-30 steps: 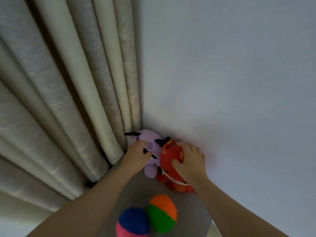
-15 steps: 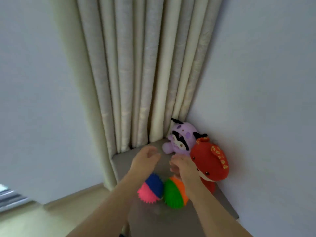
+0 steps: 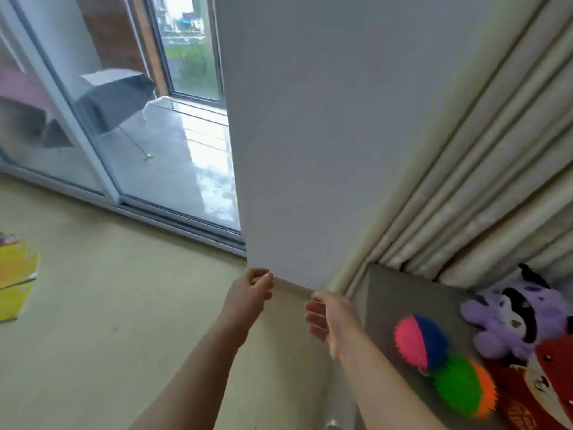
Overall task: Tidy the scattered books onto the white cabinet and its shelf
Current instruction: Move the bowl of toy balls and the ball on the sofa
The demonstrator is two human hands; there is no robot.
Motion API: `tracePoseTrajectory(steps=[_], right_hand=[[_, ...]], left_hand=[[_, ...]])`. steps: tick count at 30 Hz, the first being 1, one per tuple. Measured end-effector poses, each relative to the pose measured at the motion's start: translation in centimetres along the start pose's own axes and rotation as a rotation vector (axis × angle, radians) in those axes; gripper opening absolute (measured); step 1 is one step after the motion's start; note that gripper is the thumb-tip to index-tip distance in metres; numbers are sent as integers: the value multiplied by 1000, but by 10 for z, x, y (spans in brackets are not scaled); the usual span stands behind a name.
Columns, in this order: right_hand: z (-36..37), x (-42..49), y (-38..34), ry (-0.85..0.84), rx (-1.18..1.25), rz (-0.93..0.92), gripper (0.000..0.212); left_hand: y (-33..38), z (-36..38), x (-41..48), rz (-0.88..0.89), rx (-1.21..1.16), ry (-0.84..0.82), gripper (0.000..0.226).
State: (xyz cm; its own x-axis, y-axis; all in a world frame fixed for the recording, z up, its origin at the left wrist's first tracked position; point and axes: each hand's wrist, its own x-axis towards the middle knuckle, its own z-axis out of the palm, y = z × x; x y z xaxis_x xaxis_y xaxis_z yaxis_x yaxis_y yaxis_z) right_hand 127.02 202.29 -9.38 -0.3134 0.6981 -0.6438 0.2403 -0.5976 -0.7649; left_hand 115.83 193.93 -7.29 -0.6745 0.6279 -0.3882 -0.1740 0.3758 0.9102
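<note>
My left hand (image 3: 250, 291) hangs in the air over the floor, fingers loosely curled, holding nothing. My right hand (image 3: 330, 315) is beside it, fingers relaxed, empty, just left of the cabinet top (image 3: 400, 293). The cabinet top is grey-white and sits in the corner at lower right. A yellow book-like thing (image 3: 14, 279) lies on the floor at the far left edge, partly cut off. No other book is in view.
On the cabinet top sit a pink-and-blue spiky ball (image 3: 420, 341), a green-and-orange spiky ball (image 3: 463, 387), a purple plush (image 3: 516, 316) and a red plush (image 3: 545, 389). Cream curtains (image 3: 465, 187) hang behind. A glass sliding door (image 3: 133, 119) and beige floor (image 3: 108, 305) lie left.
My view has swung left from the cabinet corner toward the floor and door. Both hands have left the plush toys and balls and now hang empty left of the cabinet.
</note>
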Motion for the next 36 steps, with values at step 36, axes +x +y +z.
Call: tracePoseTrajectory(steps=[36], right_hand=[[863, -275, 249, -957, -711, 144, 6]], left_hand=[[-204, -852, -137, -223, -545, 1215, 12]])
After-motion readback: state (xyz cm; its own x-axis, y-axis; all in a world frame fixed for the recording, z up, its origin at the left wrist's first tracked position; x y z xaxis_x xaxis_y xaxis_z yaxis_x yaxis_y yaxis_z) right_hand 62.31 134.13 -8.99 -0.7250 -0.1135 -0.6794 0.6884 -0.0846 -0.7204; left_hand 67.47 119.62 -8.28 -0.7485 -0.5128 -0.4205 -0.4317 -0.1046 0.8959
